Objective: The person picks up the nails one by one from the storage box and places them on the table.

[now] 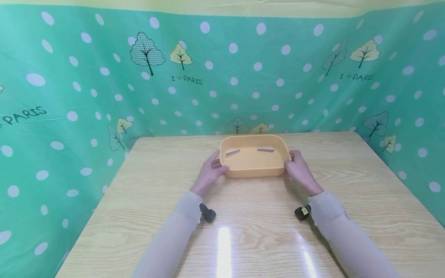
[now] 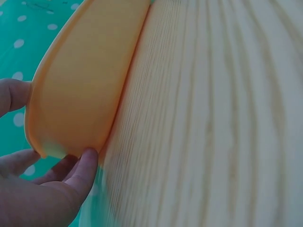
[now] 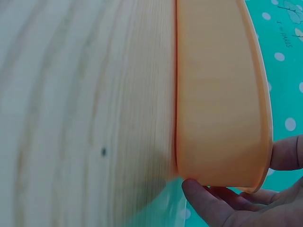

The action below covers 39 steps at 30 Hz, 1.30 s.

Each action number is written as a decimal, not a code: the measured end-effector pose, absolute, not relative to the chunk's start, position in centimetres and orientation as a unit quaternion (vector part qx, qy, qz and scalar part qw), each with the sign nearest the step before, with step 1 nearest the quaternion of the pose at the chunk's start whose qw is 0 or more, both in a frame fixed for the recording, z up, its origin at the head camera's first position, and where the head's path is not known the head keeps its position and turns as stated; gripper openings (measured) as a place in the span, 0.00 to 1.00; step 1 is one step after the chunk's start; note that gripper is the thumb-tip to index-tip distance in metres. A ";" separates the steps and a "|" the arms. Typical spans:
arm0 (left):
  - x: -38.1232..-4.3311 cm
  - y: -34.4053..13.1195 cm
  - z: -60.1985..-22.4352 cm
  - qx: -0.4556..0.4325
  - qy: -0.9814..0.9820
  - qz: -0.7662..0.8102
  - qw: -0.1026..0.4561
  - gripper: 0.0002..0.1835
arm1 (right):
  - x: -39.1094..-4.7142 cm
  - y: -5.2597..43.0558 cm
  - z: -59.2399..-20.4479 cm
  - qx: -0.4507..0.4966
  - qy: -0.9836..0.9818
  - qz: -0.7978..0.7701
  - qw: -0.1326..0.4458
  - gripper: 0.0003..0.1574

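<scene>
A shallow, light-orange plastic basin (image 1: 253, 173) with rounded corners sits near the far edge of the wooden table. My left hand (image 1: 209, 172) grips its left end, thumb over the rim. On the opposite end, my right hand (image 1: 299, 170) holds the basin the same way. Two slim grey, metallic-looking pieces lie inside, one tilted at the left (image 1: 233, 153) and one nearly level at the right (image 1: 265, 150). Both wrist views show the basin's outer wall (image 2: 87, 75) close along the tabletop, with fingertips at its lower end. The inside is hidden in those views.
The wood-grain table (image 1: 167, 170) extends around the basin, with bright light reflections near the front. A green polka-dot cloth (image 1: 194, 104) hangs behind and along both sides. Dark wrist cameras (image 1: 208, 213) are strapped over grey sleeves (image 1: 167, 239).
</scene>
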<state>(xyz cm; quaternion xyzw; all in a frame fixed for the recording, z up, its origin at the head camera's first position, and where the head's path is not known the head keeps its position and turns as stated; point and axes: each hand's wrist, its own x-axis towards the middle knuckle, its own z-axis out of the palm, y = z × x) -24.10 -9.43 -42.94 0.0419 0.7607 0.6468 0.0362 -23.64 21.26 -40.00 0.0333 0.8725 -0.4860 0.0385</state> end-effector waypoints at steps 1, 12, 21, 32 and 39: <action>-24.1 -9.5 -42.9 0.041 0.761 0.646 0.036 0.43 | -23.6 21.2 -40.0 0.033 0.872 -0.486 0.038 0.39; -23.2 -10.3 -41.2 0.045 0.759 0.646 0.071 0.43 | -23.5 20.6 -40.0 0.024 0.870 -0.491 0.039 0.37; -23.2 -10.7 -41.6 0.038 0.754 0.652 0.062 0.43 | -23.4 20.2 -39.9 0.025 0.873 -0.485 0.044 0.37; -23.7 -11.2 -42.9 0.036 0.754 0.654 0.046 0.43 | -23.3 19.8 -39.9 0.023 0.871 -0.489 0.047 0.39; -23.5 -11.4 -42.8 0.034 0.756 0.652 0.044 0.44 | -23.1 19.5 -39.8 0.018 0.870 -0.490 0.046 0.38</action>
